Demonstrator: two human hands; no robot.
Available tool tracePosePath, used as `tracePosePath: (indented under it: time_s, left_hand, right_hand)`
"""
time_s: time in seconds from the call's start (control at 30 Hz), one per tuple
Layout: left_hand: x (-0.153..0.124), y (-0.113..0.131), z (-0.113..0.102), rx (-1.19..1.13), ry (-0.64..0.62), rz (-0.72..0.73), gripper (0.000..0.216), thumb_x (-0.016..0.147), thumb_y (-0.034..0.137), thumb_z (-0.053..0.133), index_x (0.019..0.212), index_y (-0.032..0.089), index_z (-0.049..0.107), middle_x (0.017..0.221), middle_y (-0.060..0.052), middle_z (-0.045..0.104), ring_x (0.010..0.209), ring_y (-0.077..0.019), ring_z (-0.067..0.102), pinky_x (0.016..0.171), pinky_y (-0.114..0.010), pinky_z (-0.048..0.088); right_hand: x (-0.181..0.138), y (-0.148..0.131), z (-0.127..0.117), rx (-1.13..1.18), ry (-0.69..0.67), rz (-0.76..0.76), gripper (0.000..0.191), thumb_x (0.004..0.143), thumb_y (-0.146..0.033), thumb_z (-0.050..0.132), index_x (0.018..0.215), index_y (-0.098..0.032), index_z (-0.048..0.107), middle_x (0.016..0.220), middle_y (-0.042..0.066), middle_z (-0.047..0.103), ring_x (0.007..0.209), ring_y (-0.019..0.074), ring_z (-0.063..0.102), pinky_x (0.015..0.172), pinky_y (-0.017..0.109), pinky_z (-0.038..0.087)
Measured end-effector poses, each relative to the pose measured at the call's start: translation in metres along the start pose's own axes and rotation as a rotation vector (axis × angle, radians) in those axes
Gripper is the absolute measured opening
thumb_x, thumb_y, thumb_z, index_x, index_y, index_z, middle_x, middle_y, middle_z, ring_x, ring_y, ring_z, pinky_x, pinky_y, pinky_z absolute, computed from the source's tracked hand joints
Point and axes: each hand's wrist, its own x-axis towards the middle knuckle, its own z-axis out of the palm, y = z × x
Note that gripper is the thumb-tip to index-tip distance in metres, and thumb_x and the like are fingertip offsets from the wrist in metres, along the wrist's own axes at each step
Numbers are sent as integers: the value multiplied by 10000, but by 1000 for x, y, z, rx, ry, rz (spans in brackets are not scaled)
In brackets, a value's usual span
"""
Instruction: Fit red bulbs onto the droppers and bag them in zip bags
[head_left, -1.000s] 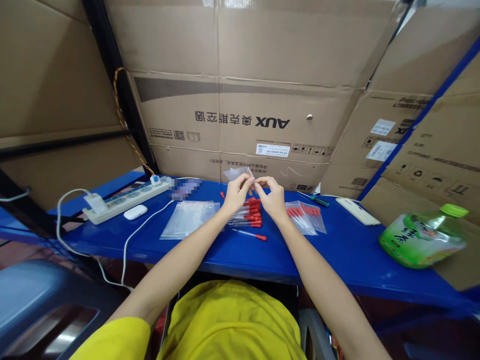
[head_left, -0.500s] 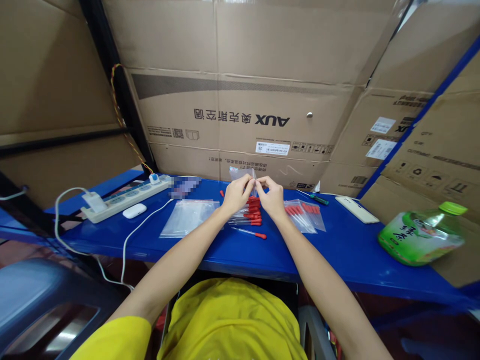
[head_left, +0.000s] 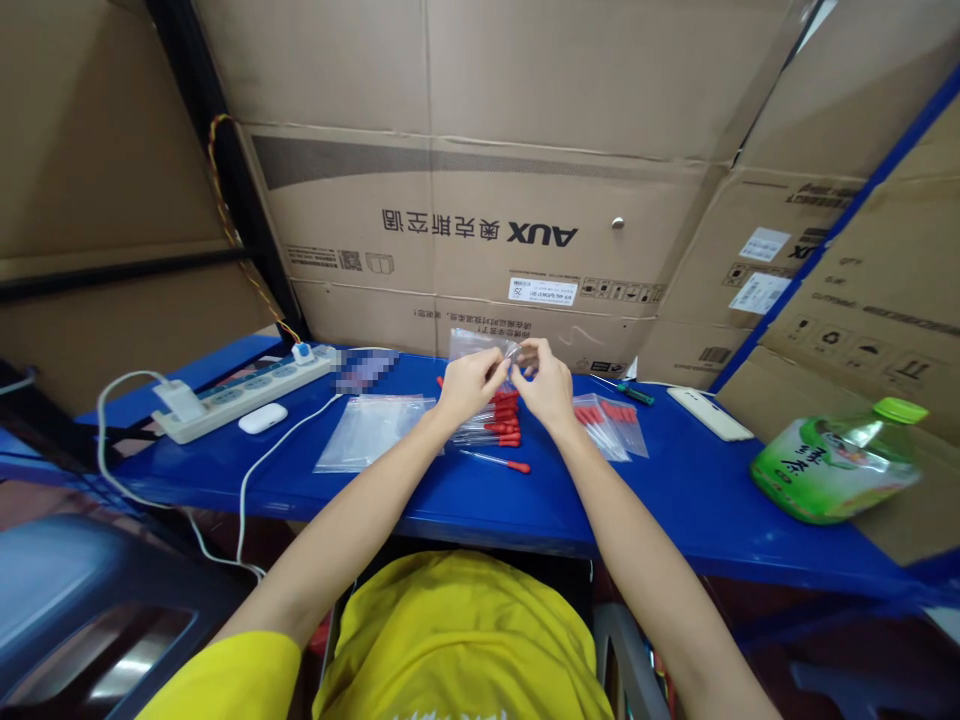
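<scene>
Between my two hands is a small clear plastic bag (head_left: 474,344), raised above the blue table. My left hand (head_left: 474,385) pinches its near edge. My right hand (head_left: 545,385) has its fingers closed on the bag's right side. Beneath the hands lies a heap of glass droppers (head_left: 504,420) with red rubber bulbs, partly hidden by my left hand. One loose dropper (head_left: 495,461) rests in front of the heap. To the right are filled bags of droppers (head_left: 609,425). A stack of flat clear bags (head_left: 371,435) lies to the left.
A white power strip (head_left: 240,395) with a plugged-in charger, an earbud case (head_left: 262,418) and a white cable occupy the left. At the right are a screwdriver (head_left: 636,392), a pale phone (head_left: 709,413) and a green drink bottle (head_left: 836,462). Cardboard (head_left: 480,230) walls off the back.
The bag's upper part has spread and shifted slightly left. My right hand's fingers have lifted and moved a little on the bag's edge. The camera view has tilted slightly.
</scene>
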Motion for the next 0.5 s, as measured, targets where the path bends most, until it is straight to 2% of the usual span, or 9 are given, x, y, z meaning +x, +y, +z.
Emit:
tracePosePath:
  time_s: [0.07, 0.17, 0.23, 0.3, 0.4, 0.5]
  left_hand:
    - [-1, -1, 2, -11, -55, 55, 320, 1043, 351, 539, 757, 214, 586, 727, -21, 615, 655, -172, 496, 652, -292, 278]
    - [-1, -1, 4, -12, -96, 99, 309, 1052, 345, 529, 780, 214, 593, 750, -24, 623, 669, -172, 505, 656, -292, 272]
    - [-1, -1, 3, 2, -77, 91, 321, 1057, 355, 527, 774, 214, 583, 740, -22, 614, 663, -171, 496, 654, -295, 265]
    - [-1, 1, 2, 14, -30, 60, 344, 1060, 377, 527, 758, 214, 562, 716, -19, 595, 650, -170, 483, 654, -297, 264]
    - [-1, 3, 0, 0, 38, 1, 373, 1079, 405, 490, 759, 218, 541, 678, -9, 565, 625, -167, 474, 652, -299, 269]
    - [-3, 5, 0, -51, 65, -55, 409, 1119, 404, 380, 781, 222, 521, 654, 0, 544, 600, -163, 476, 645, -302, 268]
  right_hand:
    - [-2, -2, 2, -45, -24, -28, 323, 861, -268, 662, 1184, -265, 642, 924, 37, 798, 742, 245, 726, 736, 346, 549]
    - [-3, -2, 5, 14, -21, -25, 182, 935, -272, 594, 1106, -270, 659, 909, 42, 798, 808, 269, 766, 771, 355, 557]
    - [-2, -1, 5, 117, 4, 3, 125, 981, -300, 553, 1041, -264, 656, 937, 53, 805, 862, 268, 788, 790, 351, 570]
    - [-1, 2, 6, 207, 20, 57, 129, 989, -305, 535, 1019, -256, 651, 911, 52, 805, 827, 257, 794, 762, 338, 579]
    - [1, 6, 7, 266, 50, 155, 136, 959, -268, 531, 1027, -246, 647, 854, 36, 794, 709, 233, 775, 703, 321, 581]
    - [3, 11, 10, 269, 143, 240, 180, 912, -215, 522, 1048, -237, 638, 872, 39, 793, 697, 222, 767, 694, 314, 582]
